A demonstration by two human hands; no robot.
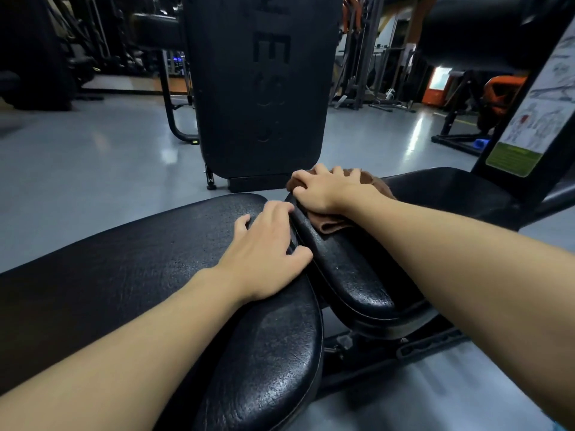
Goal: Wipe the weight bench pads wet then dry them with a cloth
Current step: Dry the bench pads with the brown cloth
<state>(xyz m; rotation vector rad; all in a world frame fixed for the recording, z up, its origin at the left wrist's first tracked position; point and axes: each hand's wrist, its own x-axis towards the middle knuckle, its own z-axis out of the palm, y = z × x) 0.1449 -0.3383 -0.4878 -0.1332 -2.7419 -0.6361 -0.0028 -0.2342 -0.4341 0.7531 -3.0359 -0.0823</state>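
Long pad (124, 275): axis left to right, rounded end rightward.
Left hand (267, 259): flat on that end, fingers spread.
Right hand (326, 188): fingers curled round cloth (329, 226) atop short pad (348, 269).

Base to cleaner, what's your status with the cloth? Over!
Left hand flat on long pad. Right hand grips brown cloth at seat pad far end. Rest of seat pad bare.

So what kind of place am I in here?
Most likely a gym: a black bench pad under the left hand, an upright back pad ahead, and an exercise diagram placard at right.
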